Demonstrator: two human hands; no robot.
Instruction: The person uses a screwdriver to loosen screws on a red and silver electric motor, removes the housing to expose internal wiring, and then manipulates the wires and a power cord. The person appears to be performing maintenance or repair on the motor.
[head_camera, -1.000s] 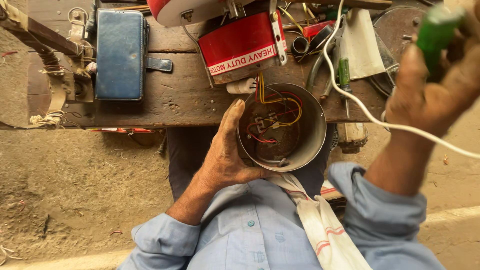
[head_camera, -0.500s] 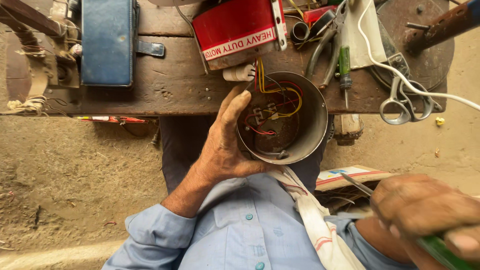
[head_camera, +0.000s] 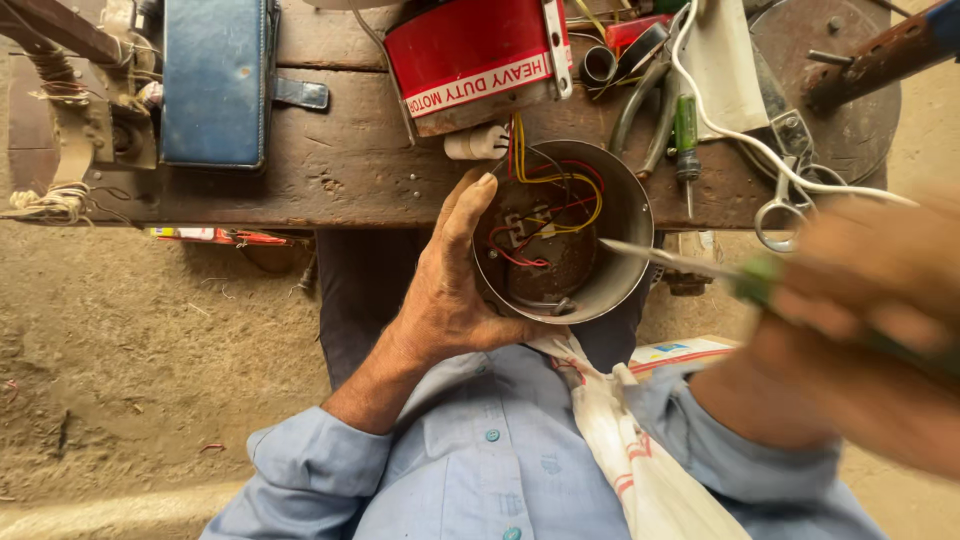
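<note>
Round metal cup (head_camera: 625, 215): it sits at the near edge of the wooden bench (head_camera: 370, 170), open side up, with red, yellow and black wires (head_camera: 545, 205) inside.
Left hand (head_camera: 450, 290): it grips the cup's left side. The fingers (head_camera: 470, 205) lie flat up along the outside of the rim, and the thumb curls under the near edge.
Right hand (head_camera: 880, 290): it is blurry, to the right of the cup. The fingers are closed tight around a green-handled screwdriver (head_camera: 690, 265).
Screwdriver tip: it reaches over the cup's right rim and points at the wires.
Red motor (head_camera: 475, 55): just behind the cup on the bench.
Blue box (head_camera: 215, 80): far to the left of the cup.
Scissors (head_camera: 785, 200): on the bench, right of the cup, beside a white cord (head_camera: 740, 145).
White cloth (head_camera: 630, 450): hangs just below the cup, over the blue shirt (head_camera: 480, 470).
</note>
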